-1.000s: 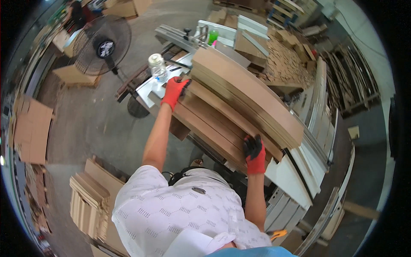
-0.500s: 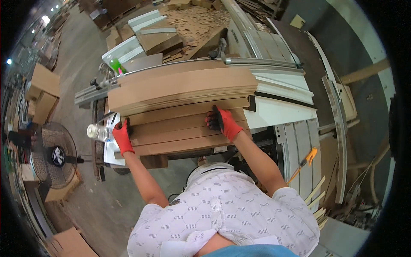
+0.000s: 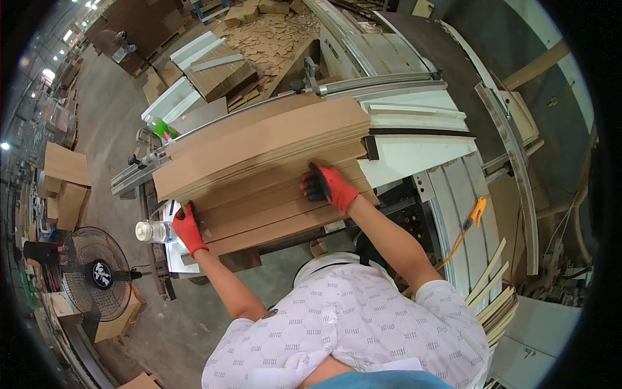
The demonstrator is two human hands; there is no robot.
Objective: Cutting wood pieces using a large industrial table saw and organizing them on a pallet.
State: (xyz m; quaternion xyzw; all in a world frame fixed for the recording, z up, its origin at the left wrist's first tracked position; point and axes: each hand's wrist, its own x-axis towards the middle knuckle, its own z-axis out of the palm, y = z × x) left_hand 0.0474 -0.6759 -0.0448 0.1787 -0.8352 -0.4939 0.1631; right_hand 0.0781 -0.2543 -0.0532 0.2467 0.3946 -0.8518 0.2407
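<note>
Both my hands wear red gloves with black palms and fingertips. My left hand is closed at the left end of the front brown board strips, thumb up against their edge. Toward the right end of these strips, my right hand has its fingers bent over a strip with the thumb pointing away from me; its grip is partly hidden. Long, narrow strips lie side by side here. Just beyond them rests a thick, neat stack of wider brown boards. A clear jar with a white lid stands beside my left hand.
A metal rail runs behind the stack. White panels and a slotted metal table with an orange-handled air gun are at the right. A black fan stands left. A green bottle is behind the rail.
The view has turned a little, so the stack and strips look more tilted. My right hand appears slightly lower and farther left in the picture. Both hands stay at the strips.
</note>
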